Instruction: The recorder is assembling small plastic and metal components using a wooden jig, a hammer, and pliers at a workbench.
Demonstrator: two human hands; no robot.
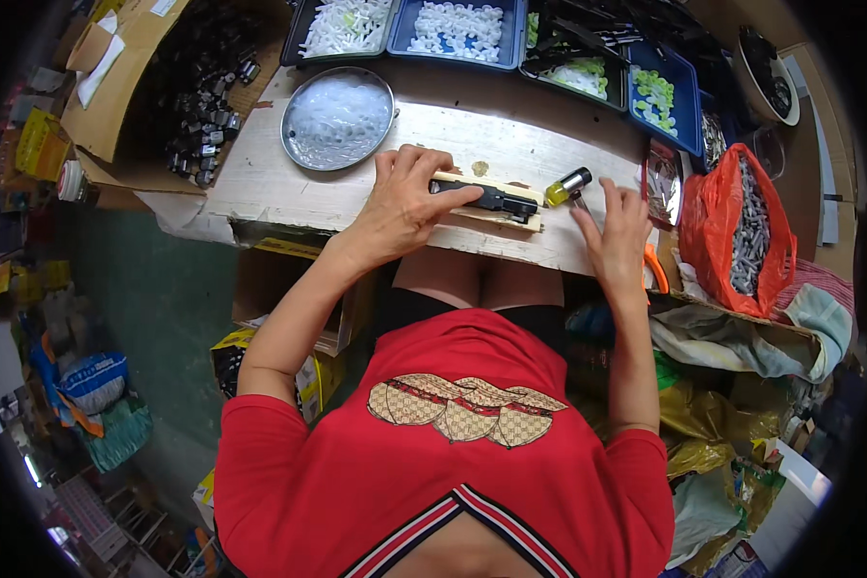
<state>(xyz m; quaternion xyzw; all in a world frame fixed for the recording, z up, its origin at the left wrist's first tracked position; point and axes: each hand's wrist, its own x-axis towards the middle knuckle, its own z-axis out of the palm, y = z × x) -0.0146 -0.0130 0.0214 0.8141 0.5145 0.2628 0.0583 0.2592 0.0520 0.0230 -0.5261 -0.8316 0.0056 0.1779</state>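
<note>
My left hand (409,204) is closed over the left end of a long black plastic part (489,198), its thumb lying along the top. This part sits in a pale wooden block (511,223) near the table's front edge. Just right of the block is a short screwdriver with a clear yellow and black handle (568,186), tilted up to the right. My right hand (617,229) is beside the screwdriver, its fingers apart and nothing visible in its grasp. The black part's left end is hidden under my left hand.
A round metal plate (292,155) stands behind my left hand. Trays of small white and green parts (517,60) line the back. A cardboard box (116,96) of black pieces is at left; a red bag (708,226) of small grey parts and orange handles (656,270) are at right.
</note>
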